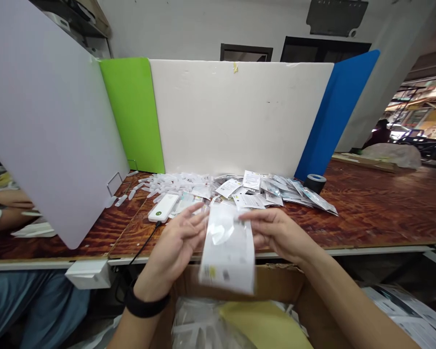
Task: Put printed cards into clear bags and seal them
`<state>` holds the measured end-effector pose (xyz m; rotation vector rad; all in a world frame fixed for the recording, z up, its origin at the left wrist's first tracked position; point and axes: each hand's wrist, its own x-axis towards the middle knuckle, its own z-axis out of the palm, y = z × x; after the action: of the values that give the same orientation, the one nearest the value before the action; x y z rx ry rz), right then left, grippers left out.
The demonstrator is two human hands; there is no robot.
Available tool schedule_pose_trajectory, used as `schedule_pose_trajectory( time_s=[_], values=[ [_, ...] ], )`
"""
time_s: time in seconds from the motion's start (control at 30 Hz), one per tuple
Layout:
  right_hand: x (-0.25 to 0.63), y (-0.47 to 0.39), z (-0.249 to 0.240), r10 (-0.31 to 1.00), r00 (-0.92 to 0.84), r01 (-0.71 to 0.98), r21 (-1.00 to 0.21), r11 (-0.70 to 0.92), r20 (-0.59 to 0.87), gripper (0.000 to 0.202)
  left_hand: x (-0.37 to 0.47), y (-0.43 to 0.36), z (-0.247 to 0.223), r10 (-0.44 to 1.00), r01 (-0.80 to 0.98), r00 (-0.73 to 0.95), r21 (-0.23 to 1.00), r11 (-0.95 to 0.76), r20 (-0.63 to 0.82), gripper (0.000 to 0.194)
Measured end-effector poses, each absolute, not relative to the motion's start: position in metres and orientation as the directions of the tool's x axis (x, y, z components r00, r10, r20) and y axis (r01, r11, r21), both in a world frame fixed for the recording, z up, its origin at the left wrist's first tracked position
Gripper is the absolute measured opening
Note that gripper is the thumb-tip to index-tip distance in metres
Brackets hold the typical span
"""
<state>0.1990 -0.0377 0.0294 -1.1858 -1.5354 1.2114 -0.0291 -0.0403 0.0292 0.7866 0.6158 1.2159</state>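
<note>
A white printed packet [229, 249], slightly blurred, hangs over the table's front edge, above an open cardboard box [272, 283]. My right hand [276, 232] pinches its upper right side between thumb and fingers. At the packet's left side is my left hand [181, 237], palm turned up and fingers apart; whether its fingertips touch the packet is unclear. Beyond the hands lie a pile of printed packets [252, 180] and a heap of small clear plastic pieces [167, 183]. A white power bank [163, 207] with a black cable sits left of the pile.
White, green and blue panels [240, 116] stand behind and left. A black tape roll [315, 183] rests at the right of the pile. The box holds clear bags and a yellow sheet [265, 322]. Another person's arm [9, 213] shows at far left. More packets lie lower right.
</note>
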Motion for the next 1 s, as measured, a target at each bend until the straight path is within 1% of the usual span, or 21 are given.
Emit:
schedule_pose_trajectory(
  time_s=[0.03, 0.07, 0.1, 0.13, 0.2, 0.27, 0.3, 0.37, 0.43, 0.5, 0.57, 0.63, 0.73, 0.83, 0.9, 1.0],
  values=[
    [0.200, -0.029, 0.026, 0.986, -0.117, 0.273, -0.951, 0.144, 0.116, 0.049, -0.028, -0.037, 0.029, 0.988, -0.591, 0.152, 0.799, 0.113, -0.027, 0.052],
    [0.201, -0.019, 0.022, 0.986, -0.055, 0.339, -0.926, 0.166, 0.156, 0.051, -0.027, -0.034, 0.028, 0.996, -0.596, 0.077, 0.799, 0.084, -0.048, 0.054],
    [0.202, -0.010, 0.016, 0.986, -0.031, 0.394, -0.905, 0.163, 0.164, 0.052, -0.025, -0.031, 0.026, 0.997, -0.587, 0.033, 0.807, 0.073, -0.067, 0.052],
    [0.202, -0.001, 0.009, 0.989, -0.032, 0.460, -0.876, 0.145, 0.146, 0.052, -0.023, -0.030, 0.025, 0.996, -0.563, 0.028, 0.822, 0.083, -0.081, 0.047],
    [0.199, 0.013, -0.008, 0.992, -0.088, 0.617, -0.777, 0.123, 0.088, 0.048, -0.019, -0.029, 0.021, 0.992, -0.485, 0.092, 0.866, 0.124, -0.091, 0.038],
    [0.193, 0.026, -0.025, 0.983, -0.183, 0.753, -0.639, 0.155, 0.023, 0.036, -0.014, -0.031, 0.018, 0.982, -0.377, 0.169, 0.916, 0.139, -0.079, 0.032],
    [0.189, 0.032, -0.032, 0.975, -0.223, 0.806, -0.565, 0.179, -0.009, 0.031, -0.012, -0.033, 0.016, 0.977, -0.318, 0.200, 0.938, 0.136, -0.074, 0.030],
    [0.181, 0.044, -0.043, 0.967, -0.252, 0.887, -0.411, 0.212, -0.045, 0.027, -0.008, -0.035, 0.015, 0.968, -0.206, 0.240, 0.971, 0.125, -0.074, 0.028],
    [0.175, 0.059, -0.047, 0.971, -0.235, 0.939, -0.267, 0.217, -0.037, 0.031, -0.003, -0.037, 0.014, 0.960, -0.140, 0.271, 0.984, 0.111, -0.070, 0.026],
    [0.173, 0.073, -0.048, 0.977, -0.212, 0.967, -0.148, 0.209, -0.007, 0.036, 0.001, -0.038, 0.014, 0.946, -0.101, 0.319, 0.990, 0.098, -0.061, 0.025],
    [0.173, 0.086, -0.047, 0.980, -0.200, 0.978, -0.059, 0.201, 0.015, 0.036, 0.005, -0.039, 0.012, 0.926, -0.069, 0.372, 0.993, 0.092, -0.060, 0.026],
    [0.173, 0.095, -0.045, 0.980, -0.200, 0.980, -0.003, 0.200, 0.022, 0.035, 0.007, -0.040, 0.009, 0.912, -0.038, 0.405, 0.995, 0.091, -0.068, 0.028],
    [0.169, 0.098, -0.044, 0.978, -0.211, 0.977, 0.022, 0.211, 0.007, 0.033, 0.008, -0.040, 0.004, 0.913, -0.011, 0.401, 0.996, 0.087, -0.076, 0.029],
    [0.164, 0.093, -0.042, 0.982, -0.189, 0.982, -0.034, 0.188, -0.001, 0.032, 0.005, -0.041, 0.002, 0.924, 0.007, 0.376, 0.997, 0.076, -0.073, 0.026],
    [0.164, 0.088, -0.035, 0.987, -0.160, 0.979, -0.130, 0.160, 0.012, 0.032, 0.003, -0.041, 0.003, 0.938, 0.001, 0.342, 0.998, 0.059, -0.056, 0.025],
    [0.173, 0.077, -0.015, 0.988, -0.147, 0.927, -0.341, 0.156, 0.053, 0.029, -0.001, -0.037, 0.004, 0.965, -0.033, 0.262, 0.999, 0.018, -0.009, 0.027]
  ],
)
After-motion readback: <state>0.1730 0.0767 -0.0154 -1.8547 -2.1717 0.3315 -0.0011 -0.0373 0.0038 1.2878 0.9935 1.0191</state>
